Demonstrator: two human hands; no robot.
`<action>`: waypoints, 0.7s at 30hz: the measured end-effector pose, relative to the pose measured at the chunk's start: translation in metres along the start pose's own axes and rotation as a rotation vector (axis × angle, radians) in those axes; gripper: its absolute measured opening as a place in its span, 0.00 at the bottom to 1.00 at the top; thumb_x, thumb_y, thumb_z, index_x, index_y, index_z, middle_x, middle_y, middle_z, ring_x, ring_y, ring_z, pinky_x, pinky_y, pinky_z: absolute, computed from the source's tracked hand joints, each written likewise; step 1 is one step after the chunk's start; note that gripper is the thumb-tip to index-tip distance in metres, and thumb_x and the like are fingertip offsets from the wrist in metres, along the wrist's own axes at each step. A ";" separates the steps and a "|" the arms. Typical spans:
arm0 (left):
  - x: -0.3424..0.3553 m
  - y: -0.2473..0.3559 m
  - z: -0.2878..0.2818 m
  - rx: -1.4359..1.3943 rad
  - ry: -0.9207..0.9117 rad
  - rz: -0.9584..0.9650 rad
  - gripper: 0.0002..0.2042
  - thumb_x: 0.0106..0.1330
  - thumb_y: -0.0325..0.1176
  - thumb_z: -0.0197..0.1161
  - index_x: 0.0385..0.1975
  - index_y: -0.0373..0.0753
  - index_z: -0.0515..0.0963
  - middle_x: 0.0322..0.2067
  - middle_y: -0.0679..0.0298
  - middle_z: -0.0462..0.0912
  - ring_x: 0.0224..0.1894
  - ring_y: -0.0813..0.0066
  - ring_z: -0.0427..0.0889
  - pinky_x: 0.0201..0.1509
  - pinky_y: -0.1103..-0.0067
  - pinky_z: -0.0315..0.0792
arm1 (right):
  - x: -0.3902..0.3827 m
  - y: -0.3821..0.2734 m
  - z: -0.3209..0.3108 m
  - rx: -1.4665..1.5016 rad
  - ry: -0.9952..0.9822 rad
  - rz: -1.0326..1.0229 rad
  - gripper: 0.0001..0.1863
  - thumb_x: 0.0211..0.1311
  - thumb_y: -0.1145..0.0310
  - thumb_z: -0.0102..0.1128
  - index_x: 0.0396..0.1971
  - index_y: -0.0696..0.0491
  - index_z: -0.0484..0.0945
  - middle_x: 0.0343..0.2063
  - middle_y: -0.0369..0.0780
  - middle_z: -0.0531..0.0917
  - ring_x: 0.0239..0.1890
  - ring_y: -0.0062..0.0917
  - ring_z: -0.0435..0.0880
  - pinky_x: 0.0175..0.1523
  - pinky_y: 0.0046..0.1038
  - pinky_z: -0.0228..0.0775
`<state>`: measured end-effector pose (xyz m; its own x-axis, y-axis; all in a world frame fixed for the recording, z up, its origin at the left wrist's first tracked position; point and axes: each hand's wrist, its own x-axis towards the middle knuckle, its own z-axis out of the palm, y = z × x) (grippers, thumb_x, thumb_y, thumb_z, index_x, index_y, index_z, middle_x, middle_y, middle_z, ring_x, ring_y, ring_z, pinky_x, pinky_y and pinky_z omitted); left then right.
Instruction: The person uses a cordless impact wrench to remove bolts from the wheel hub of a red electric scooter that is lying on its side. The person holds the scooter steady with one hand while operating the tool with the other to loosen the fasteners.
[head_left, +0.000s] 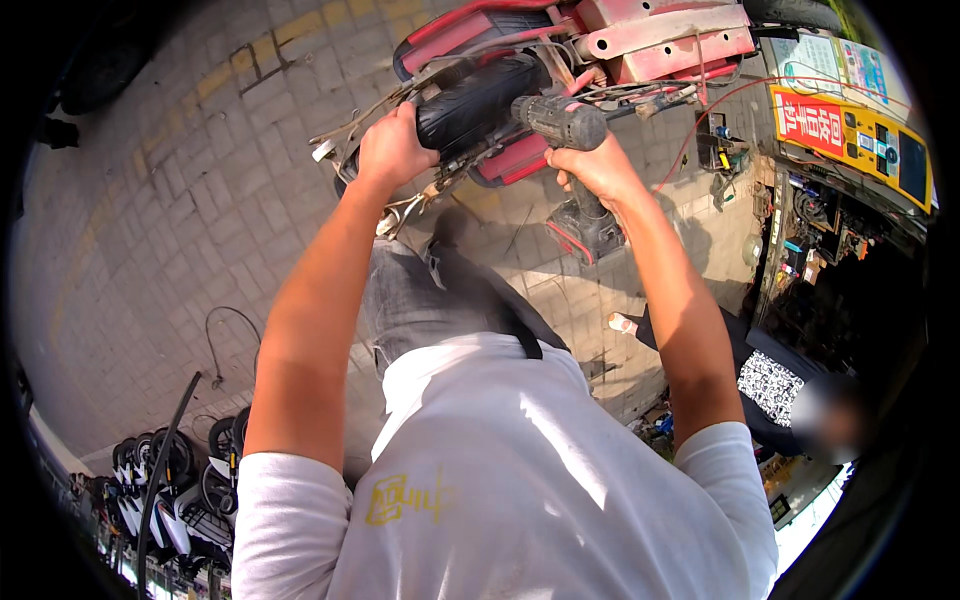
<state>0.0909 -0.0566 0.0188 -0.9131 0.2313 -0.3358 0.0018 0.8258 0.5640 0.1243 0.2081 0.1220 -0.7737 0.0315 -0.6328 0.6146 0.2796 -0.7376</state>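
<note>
A red, scuffed two-wheeled vehicle (660, 45) lies at the top of the view, with a black tire (465, 105) and metal fittings exposed. My left hand (395, 148) is closed on a part of the vehicle beside the tire; exactly what the fingers grip is hidden. My right hand (598, 172) is wrapped round the handle of a grey-black cordless drill (570, 122), which has a red-trimmed battery at its base. The drill's front end is held over the vehicle near the tire, and whether it touches anything is unclear.
A yellow machine with a red sign (815, 125) stands at upper right, above cluttered tools (805, 230). A person (770, 380) in dark clothes is at lower right. Parked white scooters (175, 500) and a dark pole are at lower left. A loose cable lies on the brick pavement (170, 260).
</note>
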 end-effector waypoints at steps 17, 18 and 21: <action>0.024 0.028 -0.010 0.072 -0.058 0.022 0.24 0.45 0.40 0.70 0.41 0.33 0.77 0.39 0.47 0.85 0.45 0.48 0.84 0.51 0.62 0.77 | -0.007 0.001 0.012 -0.060 0.007 0.001 0.22 0.50 0.78 0.62 0.49 0.60 0.73 0.27 0.37 0.79 0.18 0.19 0.77 0.23 0.25 0.69; 0.023 0.029 -0.010 0.076 -0.058 0.020 0.24 0.46 0.40 0.70 0.41 0.33 0.77 0.39 0.47 0.85 0.45 0.49 0.84 0.51 0.62 0.77 | -0.012 -0.001 0.016 -0.045 0.025 -0.001 0.19 0.51 0.77 0.62 0.46 0.60 0.76 0.26 0.36 0.80 0.19 0.18 0.76 0.24 0.25 0.70; 0.024 0.031 -0.012 0.088 -0.075 0.009 0.23 0.47 0.39 0.69 0.43 0.34 0.77 0.41 0.48 0.85 0.46 0.50 0.84 0.51 0.62 0.78 | -0.010 0.002 0.015 -0.058 0.031 -0.011 0.21 0.51 0.77 0.62 0.47 0.59 0.75 0.26 0.36 0.80 0.18 0.18 0.77 0.24 0.25 0.70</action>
<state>0.0642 -0.0319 0.0367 -0.8796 0.2746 -0.3884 0.0493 0.8647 0.4998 0.1359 0.1938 0.1229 -0.7852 0.0578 -0.6165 0.5969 0.3357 -0.7288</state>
